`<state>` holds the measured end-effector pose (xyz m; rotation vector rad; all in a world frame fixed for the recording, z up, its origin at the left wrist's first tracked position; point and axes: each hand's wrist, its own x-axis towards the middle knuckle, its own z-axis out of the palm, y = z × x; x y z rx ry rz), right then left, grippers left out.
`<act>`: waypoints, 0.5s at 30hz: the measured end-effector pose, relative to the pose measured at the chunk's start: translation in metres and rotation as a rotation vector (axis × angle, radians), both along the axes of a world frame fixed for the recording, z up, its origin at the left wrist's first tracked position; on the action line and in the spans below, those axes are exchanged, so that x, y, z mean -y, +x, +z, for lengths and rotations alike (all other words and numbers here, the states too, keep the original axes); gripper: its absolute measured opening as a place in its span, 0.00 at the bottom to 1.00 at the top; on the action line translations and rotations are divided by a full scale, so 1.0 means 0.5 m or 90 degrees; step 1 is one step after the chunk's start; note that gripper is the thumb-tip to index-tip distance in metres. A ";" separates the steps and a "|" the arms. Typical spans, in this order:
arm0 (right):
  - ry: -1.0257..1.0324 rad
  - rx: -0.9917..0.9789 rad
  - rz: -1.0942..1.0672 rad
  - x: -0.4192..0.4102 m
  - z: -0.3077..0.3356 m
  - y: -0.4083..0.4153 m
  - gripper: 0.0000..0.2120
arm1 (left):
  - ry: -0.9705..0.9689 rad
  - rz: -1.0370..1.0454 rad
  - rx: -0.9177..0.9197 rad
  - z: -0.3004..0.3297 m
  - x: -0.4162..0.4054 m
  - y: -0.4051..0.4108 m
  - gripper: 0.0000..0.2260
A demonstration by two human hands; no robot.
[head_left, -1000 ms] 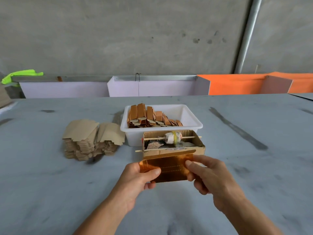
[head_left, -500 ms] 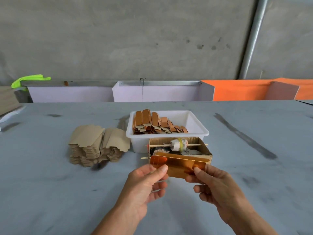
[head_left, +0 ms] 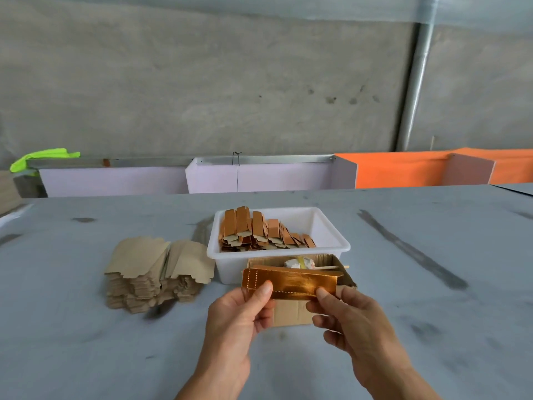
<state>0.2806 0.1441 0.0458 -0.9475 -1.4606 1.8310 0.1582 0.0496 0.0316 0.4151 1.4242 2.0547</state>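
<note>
Gold card [head_left: 291,282], a thin foil-faced blank w/ dotted crease lines, is held in the air just above the table [head_left: 432,327], right in front of a small cardboard box [head_left: 291,314]. Left hand [head_left: 239,321] pinches its left end, thumb on the front face. Right hand [head_left: 352,321] pinches the lower right edge the same way. Looks v. light and semi-stiff: prob. bends easily along the creases and dents if squeezed mid-panel. Foil is likely slick, so best gripped at the ends w/ fingertips, close to the fold lines. The box holds a white roll [head_left: 298,263] on a stick. Just behind it sits a white tub [head_left: 331,243] w/ folded pieces [head_left: 259,232]. Left of the tub, a stack of flat brown blanks [head_left: 153,272].
</note>
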 end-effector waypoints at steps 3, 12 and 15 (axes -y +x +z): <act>0.024 -0.012 -0.013 -0.004 0.002 -0.003 0.04 | 0.011 0.021 0.000 0.001 -0.008 0.002 0.05; 0.024 0.011 -0.013 -0.014 -0.001 0.001 0.04 | -0.015 0.001 -0.038 -0.002 -0.007 -0.004 0.04; 0.005 0.016 0.001 -0.017 0.001 0.003 0.05 | -0.021 0.005 -0.044 -0.005 -0.006 -0.005 0.04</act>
